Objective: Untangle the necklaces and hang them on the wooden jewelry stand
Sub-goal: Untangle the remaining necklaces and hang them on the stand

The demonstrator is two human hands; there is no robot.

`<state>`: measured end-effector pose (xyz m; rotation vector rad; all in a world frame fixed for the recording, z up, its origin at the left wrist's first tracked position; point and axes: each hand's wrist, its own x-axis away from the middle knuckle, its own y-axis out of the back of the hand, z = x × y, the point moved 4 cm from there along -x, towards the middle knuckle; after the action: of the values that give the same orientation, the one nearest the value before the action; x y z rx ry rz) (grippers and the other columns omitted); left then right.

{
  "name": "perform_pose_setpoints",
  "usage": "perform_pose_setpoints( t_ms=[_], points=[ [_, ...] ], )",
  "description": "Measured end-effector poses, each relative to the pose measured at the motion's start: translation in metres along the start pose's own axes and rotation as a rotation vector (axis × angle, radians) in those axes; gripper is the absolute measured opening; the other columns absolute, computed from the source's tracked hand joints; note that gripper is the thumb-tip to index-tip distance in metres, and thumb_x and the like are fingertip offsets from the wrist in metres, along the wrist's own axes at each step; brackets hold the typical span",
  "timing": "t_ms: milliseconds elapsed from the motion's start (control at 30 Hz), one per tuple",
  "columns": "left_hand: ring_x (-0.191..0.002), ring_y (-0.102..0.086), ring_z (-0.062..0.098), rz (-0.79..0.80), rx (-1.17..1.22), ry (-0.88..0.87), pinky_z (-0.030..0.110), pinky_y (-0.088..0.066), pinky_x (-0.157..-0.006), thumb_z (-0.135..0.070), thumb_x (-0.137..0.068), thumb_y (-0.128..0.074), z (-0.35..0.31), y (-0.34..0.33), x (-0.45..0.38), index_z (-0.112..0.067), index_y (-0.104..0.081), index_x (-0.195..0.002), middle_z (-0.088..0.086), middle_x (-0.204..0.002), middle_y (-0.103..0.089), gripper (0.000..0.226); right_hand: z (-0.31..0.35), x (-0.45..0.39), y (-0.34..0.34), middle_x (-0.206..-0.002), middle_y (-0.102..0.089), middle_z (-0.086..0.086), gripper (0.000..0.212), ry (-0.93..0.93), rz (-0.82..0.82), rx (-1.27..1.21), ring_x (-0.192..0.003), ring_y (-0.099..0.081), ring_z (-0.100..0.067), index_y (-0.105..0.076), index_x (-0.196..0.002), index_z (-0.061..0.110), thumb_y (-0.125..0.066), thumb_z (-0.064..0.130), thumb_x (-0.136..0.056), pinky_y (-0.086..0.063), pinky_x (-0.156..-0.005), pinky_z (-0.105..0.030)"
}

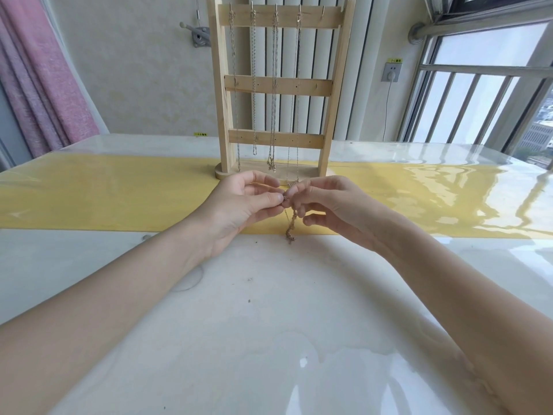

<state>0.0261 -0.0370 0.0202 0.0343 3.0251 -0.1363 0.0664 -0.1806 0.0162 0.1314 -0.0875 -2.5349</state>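
A wooden jewelry stand rises at the back middle of the table, with several thin chains hanging from the hooks on its top bar; the rightmost hook is bare. Just in front of its base, my left hand and my right hand meet fingertip to fingertip. Both pinch the top of a tangled gold necklace, which dangles between them, its lower end touching the table.
The white glossy table carries a yellow runner under clear film. A pink curtain hangs at the left, and a railed window fills the right. A wall socket with a cord sits behind.
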Motion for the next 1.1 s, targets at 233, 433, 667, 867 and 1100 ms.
perform_pose_setpoints(
  t_ms=[233,433,667,867,1100],
  points=[
    [-0.063,-0.067,0.009,-0.044,-0.248,-0.135,0.016,-0.055,-0.068,0.004,-0.084,-0.063,-0.003,0.000,0.002,-0.013,-0.057,-0.085,0.003,-0.086,-0.060,0.018,0.004,0.000,-0.001,-0.070,-0.065,-0.003,0.014,0.093,-0.090,0.225,-0.069,-0.050,-0.014,-0.068,-0.073,0.007,-0.066,0.004,-0.086,-0.044,-0.061,-0.020],
    [-0.061,-0.066,0.005,0.003,-0.378,-0.156,0.014,-0.050,-0.061,0.001,-0.083,-0.066,-0.001,-0.001,0.001,-0.012,-0.056,-0.084,0.003,-0.075,-0.066,0.017,-0.001,0.000,-0.003,-0.069,-0.050,-0.004,0.016,0.007,-0.057,0.263,-0.064,-0.046,-0.014,-0.063,-0.077,0.003,-0.059,0.008,-0.091,-0.043,-0.061,-0.021],
    [-0.056,-0.062,0.006,-0.030,-0.343,-0.077,0.015,-0.049,-0.055,0.001,-0.084,-0.065,0.001,0.001,0.001,-0.012,-0.054,-0.078,-0.002,-0.063,-0.064,0.018,-0.001,0.003,-0.011,-0.073,-0.043,-0.003,0.023,-0.050,0.049,0.315,-0.070,-0.045,-0.016,-0.054,-0.075,0.005,-0.050,0.011,-0.097,-0.044,-0.068,-0.025],
    [-0.051,-0.054,0.007,0.089,0.187,0.319,0.013,-0.045,-0.048,0.000,-0.087,-0.056,0.012,0.000,-0.001,-0.005,-0.055,-0.075,0.006,-0.065,-0.057,0.013,0.006,0.003,-0.014,-0.071,-0.041,-0.003,0.017,0.038,0.055,0.250,-0.066,-0.044,-0.013,-0.053,-0.081,0.004,-0.047,0.006,-0.097,-0.042,-0.064,-0.023],
    [-0.051,-0.054,0.005,0.152,0.023,0.296,0.012,-0.046,-0.048,0.000,-0.087,-0.056,0.011,-0.002,0.000,-0.006,-0.060,-0.084,0.001,-0.063,-0.058,0.008,0.001,0.001,-0.012,-0.071,-0.041,-0.002,0.018,0.037,0.031,0.234,-0.064,-0.044,-0.012,-0.051,-0.081,0.005,-0.046,0.005,-0.098,-0.042,-0.065,-0.023]
  ],
)
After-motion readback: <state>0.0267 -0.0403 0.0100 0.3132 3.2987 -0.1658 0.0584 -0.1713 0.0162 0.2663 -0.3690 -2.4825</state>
